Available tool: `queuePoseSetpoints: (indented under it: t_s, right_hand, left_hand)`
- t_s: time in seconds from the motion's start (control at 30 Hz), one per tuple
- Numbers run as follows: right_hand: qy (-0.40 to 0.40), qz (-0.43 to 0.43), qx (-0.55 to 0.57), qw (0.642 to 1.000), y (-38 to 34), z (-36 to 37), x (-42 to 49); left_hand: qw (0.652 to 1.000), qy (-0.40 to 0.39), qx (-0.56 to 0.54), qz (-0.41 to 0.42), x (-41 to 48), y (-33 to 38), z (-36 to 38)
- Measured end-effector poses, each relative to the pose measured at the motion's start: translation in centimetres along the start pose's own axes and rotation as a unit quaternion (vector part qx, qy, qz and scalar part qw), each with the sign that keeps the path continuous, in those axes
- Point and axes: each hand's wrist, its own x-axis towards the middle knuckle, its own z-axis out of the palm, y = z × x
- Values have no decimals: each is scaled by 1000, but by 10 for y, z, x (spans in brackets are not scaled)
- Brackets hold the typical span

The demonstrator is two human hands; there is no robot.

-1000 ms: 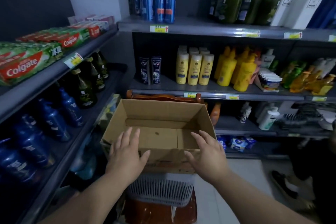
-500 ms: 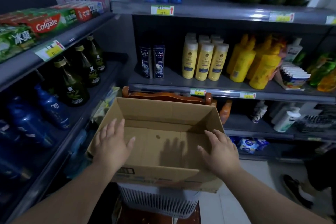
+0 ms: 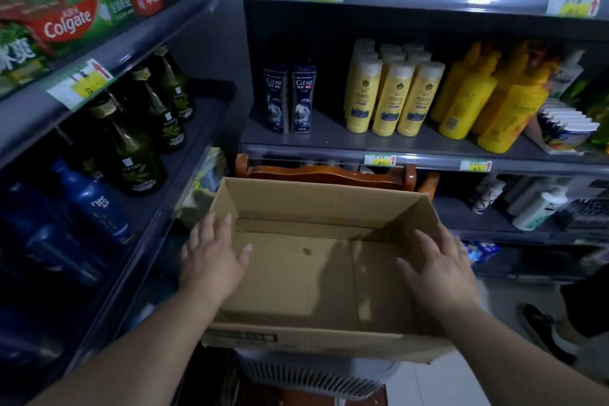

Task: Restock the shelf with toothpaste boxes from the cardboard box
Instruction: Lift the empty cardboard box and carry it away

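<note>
Restocking apparently all but done: cardboard box [image 3: 316, 273] at lower centre bare inside, toothpaste boxes [image 3: 71, 21] ranged on the shelf [image 3: 138, 39] at upper left, left hand [image 3: 212, 260] and right hand [image 3: 438, 270] spread, holding nothing, over its side walls.

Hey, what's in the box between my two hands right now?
Nothing: in the head view, only the bare floor of the cardboard box lies between left hand and right hand.
</note>
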Motion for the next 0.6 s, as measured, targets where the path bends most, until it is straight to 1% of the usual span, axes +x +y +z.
queuePoseSetpoints:
  t_s: [0.1,0.27,0.4,0.5,0.6]
  right_hand:
    - [-16,18,4,1000,-3,-3,3]
    - [-32,49,-24,998,-2,-6,8]
    - [-37,47,-39,997,1,-7,12]
    - [-46,51,-51,996,2,-7,16]
    - [-59,63,-66,994,4,-10,24]
  left_hand:
    - [1000,-7,-9,2,5,-4,-2]
    - [1000,-18,-6,-8,10,-9,-3]
    - [1000,-8,-2,-2,15,-8,-3]
    - [999,-18,-14,-23,22,-9,-2]
    - [996,-44,-55,-45,31,-14,-4]
